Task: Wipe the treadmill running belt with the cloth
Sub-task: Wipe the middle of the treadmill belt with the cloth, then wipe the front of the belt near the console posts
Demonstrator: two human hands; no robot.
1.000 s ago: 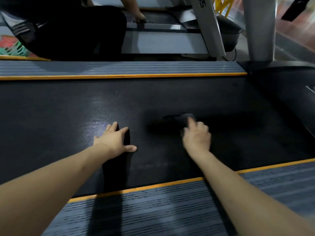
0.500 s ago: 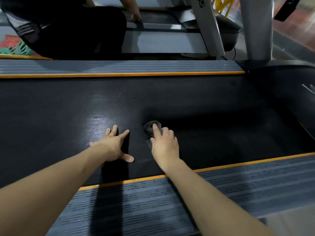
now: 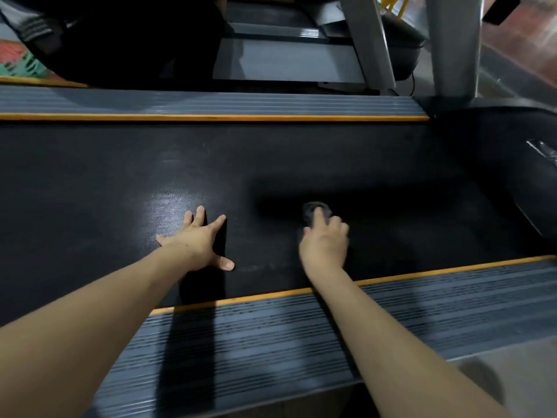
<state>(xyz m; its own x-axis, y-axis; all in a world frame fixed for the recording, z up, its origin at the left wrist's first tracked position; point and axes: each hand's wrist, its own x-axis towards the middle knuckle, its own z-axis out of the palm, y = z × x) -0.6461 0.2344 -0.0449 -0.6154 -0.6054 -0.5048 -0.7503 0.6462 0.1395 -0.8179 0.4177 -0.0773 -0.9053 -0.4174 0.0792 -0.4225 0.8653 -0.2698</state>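
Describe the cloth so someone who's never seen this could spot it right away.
Find the wide black running belt between two orange-edged side rails. The cloth is the small dark grey wad under the right hand fingertips; the left hand lies flat and bare.

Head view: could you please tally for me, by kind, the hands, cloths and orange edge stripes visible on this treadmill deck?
Hands: 2, the left hand flat on the running belt, the right hand pressing the cloth.
Cloths: 1, a dark cloth under the right fingers.
Orange edge stripes: 2, the far stripe and the near stripe.
Total: 5
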